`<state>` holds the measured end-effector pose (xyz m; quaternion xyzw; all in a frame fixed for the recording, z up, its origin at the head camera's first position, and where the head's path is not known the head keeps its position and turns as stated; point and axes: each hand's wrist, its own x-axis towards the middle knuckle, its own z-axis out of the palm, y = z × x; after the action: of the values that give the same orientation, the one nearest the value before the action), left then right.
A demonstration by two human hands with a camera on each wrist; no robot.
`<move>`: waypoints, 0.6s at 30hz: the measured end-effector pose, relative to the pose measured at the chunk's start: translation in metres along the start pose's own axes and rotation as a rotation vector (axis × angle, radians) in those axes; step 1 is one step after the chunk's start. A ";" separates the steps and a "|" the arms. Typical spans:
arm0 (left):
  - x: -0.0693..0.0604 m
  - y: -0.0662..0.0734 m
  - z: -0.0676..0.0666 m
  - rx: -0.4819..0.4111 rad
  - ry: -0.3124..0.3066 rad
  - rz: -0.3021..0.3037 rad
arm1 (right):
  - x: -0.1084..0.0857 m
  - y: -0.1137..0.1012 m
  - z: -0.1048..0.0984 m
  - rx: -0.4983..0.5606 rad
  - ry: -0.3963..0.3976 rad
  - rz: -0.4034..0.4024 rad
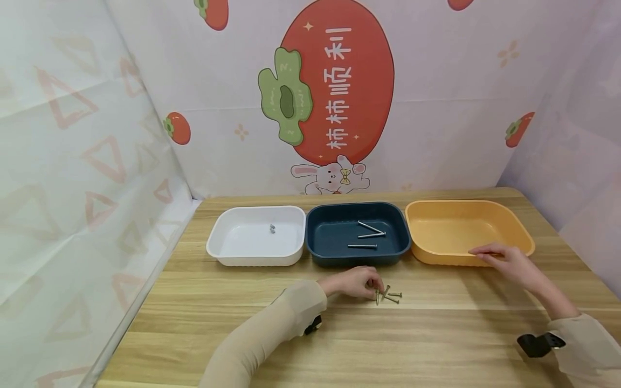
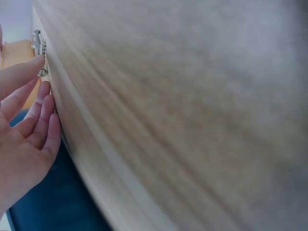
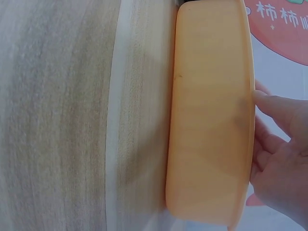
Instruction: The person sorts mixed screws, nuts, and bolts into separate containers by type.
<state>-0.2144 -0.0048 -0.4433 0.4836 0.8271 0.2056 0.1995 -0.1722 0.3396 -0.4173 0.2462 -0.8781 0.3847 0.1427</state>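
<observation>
My left hand (image 1: pixel 356 282) is over the table in front of the dark blue tray, its thumb and index finger pinching at a small brass screw (image 1: pixel 377 297). Several more such screws (image 1: pixel 392 299) lie just right of the fingertips; the left wrist view shows the screw cluster (image 2: pixel 37 43) beyond the fingertips. With thumb and fingers my right hand (image 1: pixel 506 264) holds the front rim of the orange tray (image 1: pixel 446 257). In the right wrist view the thumb (image 3: pixel 269 103) meets the rim, and the other fingers are partly hidden behind it.
A white tray (image 1: pixel 257 261) at the left has small metal pieces (image 1: pixel 272 228) inside. In the middle, the dark blue tray (image 1: pixel 335 261) contains long silver screws (image 1: pixel 362 246). All three trays stand in a row near the back of the wooden table (image 1: pixel 388 350), before a printed cloth (image 1: pixel 436 151).
</observation>
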 end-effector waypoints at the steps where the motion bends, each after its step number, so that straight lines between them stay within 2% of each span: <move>1: 0.000 0.000 0.000 -0.001 -0.002 -0.004 | 0.000 0.000 0.000 0.004 0.000 0.001; 14: 0.005 -0.001 0.004 0.052 -0.028 0.018 | -0.002 0.004 0.001 -0.002 -0.002 0.034; 18: 0.005 0.001 0.003 0.054 -0.025 0.003 | -0.003 0.005 0.001 -0.009 -0.003 0.038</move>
<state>-0.2142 0.0002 -0.4465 0.4924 0.8292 0.1773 0.1963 -0.1729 0.3427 -0.4223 0.2296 -0.8844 0.3830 0.1354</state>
